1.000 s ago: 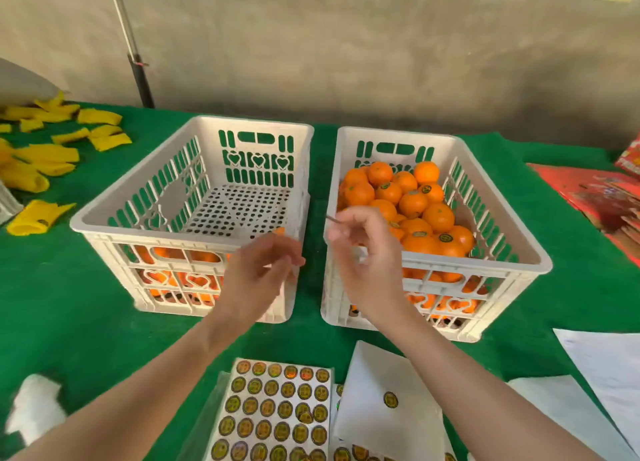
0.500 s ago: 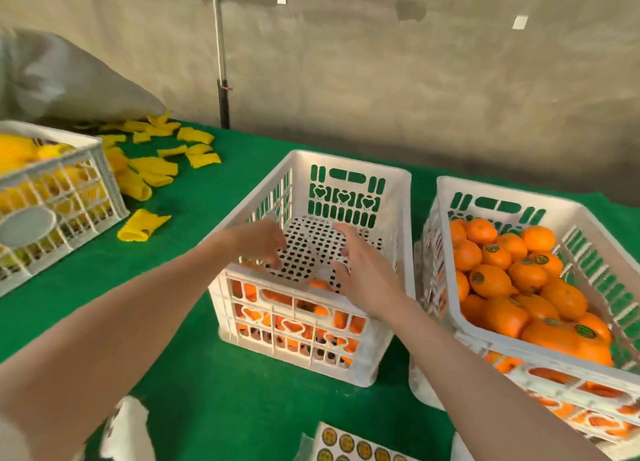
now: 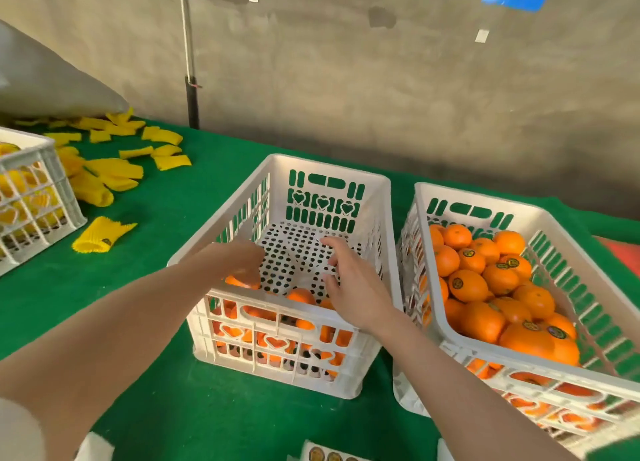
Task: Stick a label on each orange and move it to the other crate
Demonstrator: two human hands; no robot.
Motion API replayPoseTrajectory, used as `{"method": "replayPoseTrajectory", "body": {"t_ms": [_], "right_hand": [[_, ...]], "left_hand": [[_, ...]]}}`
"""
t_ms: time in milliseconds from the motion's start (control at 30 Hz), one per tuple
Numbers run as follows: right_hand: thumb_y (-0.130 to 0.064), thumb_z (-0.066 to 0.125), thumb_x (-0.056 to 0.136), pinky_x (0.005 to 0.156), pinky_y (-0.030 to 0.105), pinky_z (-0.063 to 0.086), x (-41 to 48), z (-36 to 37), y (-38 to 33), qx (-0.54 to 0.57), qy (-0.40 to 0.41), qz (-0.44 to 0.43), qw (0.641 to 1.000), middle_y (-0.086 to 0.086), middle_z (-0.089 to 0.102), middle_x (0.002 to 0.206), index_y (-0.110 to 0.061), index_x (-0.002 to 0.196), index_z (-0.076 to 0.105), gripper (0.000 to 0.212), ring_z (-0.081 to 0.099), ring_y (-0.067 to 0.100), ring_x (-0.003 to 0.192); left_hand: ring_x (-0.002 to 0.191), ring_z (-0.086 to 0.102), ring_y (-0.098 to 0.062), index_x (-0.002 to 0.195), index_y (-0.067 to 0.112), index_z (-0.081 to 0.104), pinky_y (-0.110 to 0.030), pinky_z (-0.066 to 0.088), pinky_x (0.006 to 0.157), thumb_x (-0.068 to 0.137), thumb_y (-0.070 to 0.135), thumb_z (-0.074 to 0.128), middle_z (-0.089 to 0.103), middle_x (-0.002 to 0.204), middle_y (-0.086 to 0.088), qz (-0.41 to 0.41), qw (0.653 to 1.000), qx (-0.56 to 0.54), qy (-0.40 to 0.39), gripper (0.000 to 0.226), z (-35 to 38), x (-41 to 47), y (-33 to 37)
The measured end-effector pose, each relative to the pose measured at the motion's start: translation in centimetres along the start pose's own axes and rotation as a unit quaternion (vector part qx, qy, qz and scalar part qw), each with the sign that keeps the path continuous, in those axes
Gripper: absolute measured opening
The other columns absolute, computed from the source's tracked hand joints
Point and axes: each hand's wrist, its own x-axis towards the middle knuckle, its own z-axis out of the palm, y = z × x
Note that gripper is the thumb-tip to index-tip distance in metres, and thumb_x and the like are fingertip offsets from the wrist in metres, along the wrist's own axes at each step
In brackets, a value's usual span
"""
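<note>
Orange (image 3: 239,282) sits low in the near-left corner of the left crate (image 3: 329,166), under the left hand (image 3: 235,261), whose fingers curl round it. Right hand (image 3: 353,289) hangs loose-fingered in the same crate, holding nothing. Recommended: lift clear of the rim before labelling; labelled fruit fills the right crate (image 3: 485,200). Green cloth (image 3: 166,322) covers the table. Yellow foam sleeves (image 3: 104,234) are scattered to the left. Bare concrete wall (image 3: 346,80) stands behind.

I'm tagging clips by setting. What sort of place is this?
Probably a small fruit-packing station: white plastic crates of labelled oranges on a green-covered table, loose yellow foam fruit sleeves, and a sticker sheet at the near edge.
</note>
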Motion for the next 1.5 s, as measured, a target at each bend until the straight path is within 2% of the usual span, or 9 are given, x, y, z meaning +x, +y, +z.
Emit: {"method": "replayPoseTrajectory", "body": {"t_ms": [67, 200, 400, 633, 833, 967, 1133, 1400, 1500], "right_hand": [[-0.018, 0.053, 0.095, 0.093, 0.026, 0.041, -0.1, -0.2, 0.0, 0.005, 0.034, -0.004, 0.999, 0.000, 0.052, 0.130, -0.022, 0.136, 0.037, 0.044, 0.050, 0.013, 0.116], [-0.018, 0.055, 0.094, 0.091, 0.021, 0.047, -0.9, -1.8, -0.2, 0.172, 0.172, 0.078, 0.967, -0.013, 0.059, 0.107, -0.025, 0.105, 0.056, 0.013, 0.052, -0.007, 0.099], [-0.014, 0.058, 0.092, 0.073, 0.016, 0.052, -4.7, -6.4, -0.2, 0.409, 0.216, 0.145, 0.875, -0.008, 0.069, 0.089, -0.015, 0.089, 0.065, 0.008, 0.064, 0.004, 0.088], [-0.005, 0.054, 0.091, 0.083, 0.026, 0.054, -11.1, -10.7, 0.8, 0.454, 0.116, 0.114, 0.876, -0.005, 0.070, 0.104, -0.001, 0.084, 0.063, 0.012, 0.064, 0.011, 0.099], [-0.002, 0.058, 0.089, 0.080, 0.013, 0.041, -15.4, -13.1, 2.3, 0.296, 0.114, 0.101, 0.943, -0.002, 0.060, 0.095, -0.021, 0.072, 0.059, 0.026, 0.055, 0.006, 0.094], [-0.006, 0.059, 0.089, 0.078, 0.022, 0.043, -17.1, -13.9, 3.5, 0.221, 0.128, 0.088, 0.963, -0.005, 0.056, 0.090, -0.022, 0.075, 0.057, 0.021, 0.051, 0.009, 0.095], [-0.009, 0.060, 0.089, 0.078, 0.033, 0.048, -18.8, -14.5, 4.4, 0.180, 0.161, 0.072, 0.968, -0.002, 0.053, 0.091, -0.018, 0.080, 0.056, 0.013, 0.051, 0.010, 0.093], [-0.014, 0.064, 0.088, 0.071, 0.040, 0.048, -20.9, -14.5, 5.6, 0.108, 0.207, 0.038, 0.972, 0.002, 0.050, 0.092, -0.011, 0.088, 0.055, 0.009, 0.051, 0.015, 0.086], [-0.025, 0.068, 0.084, 0.078, 0.031, 0.051, -22.0, -14.1, 6.0, 0.213, 0.175, 0.107, 0.955, -0.009, 0.052, 0.105, -0.035, 0.115, 0.043, 0.041, 0.055, 0.008, 0.095]], "left_hand": [[0.082, 0.065, -0.017, 0.114, 0.010, 0.059, -0.023, 0.055, 0.063, 0.084, 0.013, 0.067, 0.062, 0.099, -0.003, 0.050, 0.978, -0.203, 0.025, 0.031, -1.3, -1.1, 0.2], [0.102, 0.062, -0.026, 0.113, 0.027, 0.061, -0.027, 0.057, 0.069, 0.078, 0.012, 0.072, 0.057, 0.117, -0.006, 0.160, 0.768, -0.620, 0.023, 0.040, -3.3, -5.3, 2.4], [0.101, 0.064, -0.021, 0.116, 0.022, 0.059, -0.027, 0.052, 0.074, 0.065, 0.025, 0.070, 0.063, 0.115, -0.006, 0.210, 0.659, -0.722, 0.010, 0.052, -2.1, -10.9, 8.5], [0.095, 0.056, -0.024, 0.131, 0.011, 0.051, -0.031, 0.048, 0.079, 0.069, 0.026, 0.065, 0.055, 0.121, -0.016, 0.187, 0.566, -0.800, -0.071, 0.065, 1.2, -13.6, 15.5], [0.102, 0.064, -0.023, 0.129, 0.013, 0.054, -0.032, 0.054, 0.085, 0.073, 0.009, 0.066, 0.064, 0.121, -0.012, 0.234, 0.548, -0.799, -0.083, 0.057, 3.4, -15.4, 20.8], [0.109, 0.063, -0.025, 0.127, 0.014, 0.056, -0.035, 0.053, 0.089, 0.074, 0.012, 0.059, 0.066, 0.120, -0.011, 0.235, 0.560, -0.792, -0.066, 0.054, 4.1, -16.2, 23.4], [0.116, 0.056, -0.033, 0.131, 0.011, 0.055, -0.047, 0.042, 0.105, 0.072, 0.011, 0.065, 0.061, 0.126, -0.016, 0.223, 0.570, -0.787, -0.076, 0.061, 4.5, -16.9, 25.6], [0.094, 0.064, -0.020, 0.120, 0.016, 0.065, -0.029, 0.052, 0.078, 0.075, 0.017, 0.064, 0.066, 0.116, -0.012, 0.246, 0.590, -0.765, -0.076, 0.045, 5.6, -17.4, 27.5], [0.105, 0.061, -0.029, 0.122, 0.013, 0.063, -0.037, 0.049, 0.086, 0.070, 0.017, 0.062, 0.064, 0.119, -0.015, 0.250, 0.605, -0.750, -0.088, 0.053, 6.1, -17.4, 27.6]]}}
